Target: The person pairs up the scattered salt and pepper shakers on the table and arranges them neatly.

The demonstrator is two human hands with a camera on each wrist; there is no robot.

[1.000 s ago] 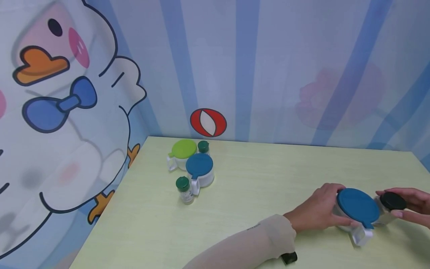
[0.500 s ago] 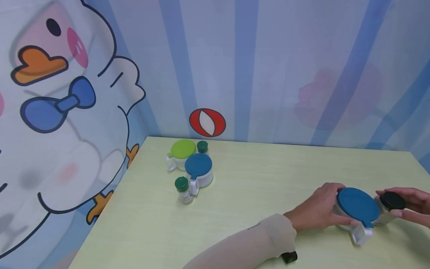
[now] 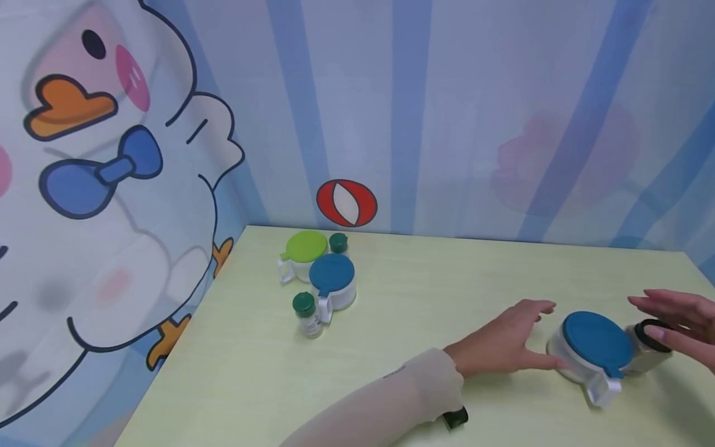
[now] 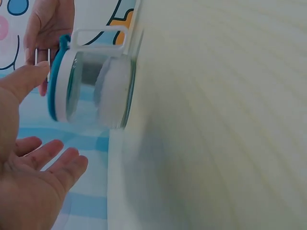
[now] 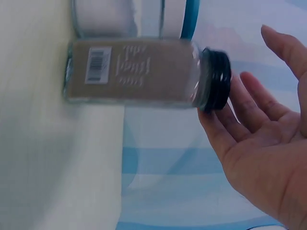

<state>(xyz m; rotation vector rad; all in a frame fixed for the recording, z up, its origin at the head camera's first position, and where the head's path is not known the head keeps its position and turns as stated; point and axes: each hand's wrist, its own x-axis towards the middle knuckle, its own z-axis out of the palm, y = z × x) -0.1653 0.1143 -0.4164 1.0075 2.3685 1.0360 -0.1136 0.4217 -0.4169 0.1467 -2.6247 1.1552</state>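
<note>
A glass seasoning jar (image 3: 596, 341) with a blue lid and white handle stands upright at the table's right side. White grains show inside this jar (image 4: 112, 93) in the left wrist view. My left hand (image 3: 505, 341) is just left of it, fingers spread and thumb tip near its side. Right behind the jar stands a black-capped spice jar (image 5: 134, 72), square-sided, filled with brown powder and bearing a barcode label. Around its cap, my right hand (image 3: 684, 320) is spread with straight fingers, gripping nothing.
At the table's back left stand a green-lidded jar (image 3: 306, 248), another blue-lidded jar (image 3: 332, 276) and two green-capped bottles, the nearer bottle (image 3: 308, 316) in front. A printed cloth wall (image 3: 357, 112) rises behind the pale table (image 3: 424, 298).
My left hand has let go of the blue-lidded jar and moved left. My right hand has loosened from the black-capped spice jar, its fingers rising and spreading. Both jars stay in place.
</note>
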